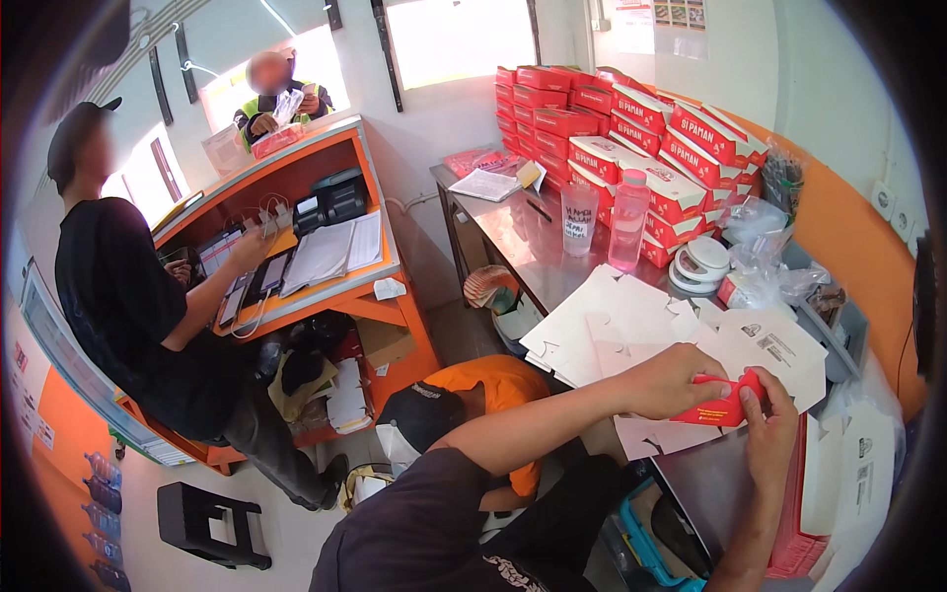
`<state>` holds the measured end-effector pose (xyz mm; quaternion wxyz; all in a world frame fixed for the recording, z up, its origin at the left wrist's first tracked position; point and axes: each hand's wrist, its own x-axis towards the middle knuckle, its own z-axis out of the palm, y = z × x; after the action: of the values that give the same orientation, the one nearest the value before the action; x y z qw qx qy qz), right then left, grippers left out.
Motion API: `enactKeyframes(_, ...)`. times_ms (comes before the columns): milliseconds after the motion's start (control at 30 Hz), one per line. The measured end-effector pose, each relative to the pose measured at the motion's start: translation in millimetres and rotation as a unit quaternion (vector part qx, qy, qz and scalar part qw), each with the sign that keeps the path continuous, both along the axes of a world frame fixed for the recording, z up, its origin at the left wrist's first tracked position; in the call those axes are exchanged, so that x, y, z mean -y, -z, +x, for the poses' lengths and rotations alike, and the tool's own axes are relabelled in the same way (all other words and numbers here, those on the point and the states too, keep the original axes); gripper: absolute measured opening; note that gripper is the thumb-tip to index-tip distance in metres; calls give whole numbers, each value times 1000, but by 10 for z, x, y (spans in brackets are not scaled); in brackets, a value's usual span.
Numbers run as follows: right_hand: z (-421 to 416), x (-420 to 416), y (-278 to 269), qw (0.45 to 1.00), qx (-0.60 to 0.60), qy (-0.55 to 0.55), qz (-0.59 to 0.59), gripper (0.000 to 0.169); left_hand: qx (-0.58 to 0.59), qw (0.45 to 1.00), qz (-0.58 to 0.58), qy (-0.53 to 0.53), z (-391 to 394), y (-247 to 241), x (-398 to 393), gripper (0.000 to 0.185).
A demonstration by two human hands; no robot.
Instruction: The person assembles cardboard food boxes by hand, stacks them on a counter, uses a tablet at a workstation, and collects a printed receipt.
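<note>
A flat cardboard box blank, its printed side red, is partly folded between my two hands. My left hand [684, 381] pinches the red flap [714, 411] on one side, and my right hand [769, 414] grips its folded corner on the other. Beneath and beyond them, flat white box blanks [636, 318] lie spread in overlapping layers on the metal table. Another stack of blanks [843, 473], white inside and red at the edge, stands near my right forearm.
Folded red boxes [551, 122] are piled at the table's back, behind a pink bottle [629, 222] and a plastic cup [578, 222]. White tape rolls [699, 263] sit beside a grey bin [851, 325]. A person in orange [488, 381] crouches close by; another stands at the orange counter [370, 296].
</note>
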<state>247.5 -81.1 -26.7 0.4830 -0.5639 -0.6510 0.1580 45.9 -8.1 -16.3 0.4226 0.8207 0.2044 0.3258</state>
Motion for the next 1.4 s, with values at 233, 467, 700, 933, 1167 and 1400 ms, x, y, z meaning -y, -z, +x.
enactKeyframes(233, -31, 30, -73, 999, 35, -15, 32, 23, 1, 998, 54, 18, 9, 6, -20, 28)
enactKeyframes(467, -145, 81, -96, 997, 33, -40, 52, 21, -24, 997, 65, 19, 19, -22, -50, 28)
enactKeyframes(700, -178, 124, -107, 994, 86, -57, 33, 21, -46, 993, 101, 41, -24, -103, -71, 26)
enactKeyframes(933, -160, 237, -148, 997, 73, -16, 24, 21, -23, 996, 18, 86, -234, -221, -164, 37)
enactKeyframes(1167, -96, 202, -79, 989, 27, 102, 102, 28, 132, 988, 48, 58, -534, -67, -52, 36)
enactKeyframes(1400, -87, 146, -9, 986, 20, 117, 113, 28, 230, 958, 120, -118, -75, 264, -76, 22)
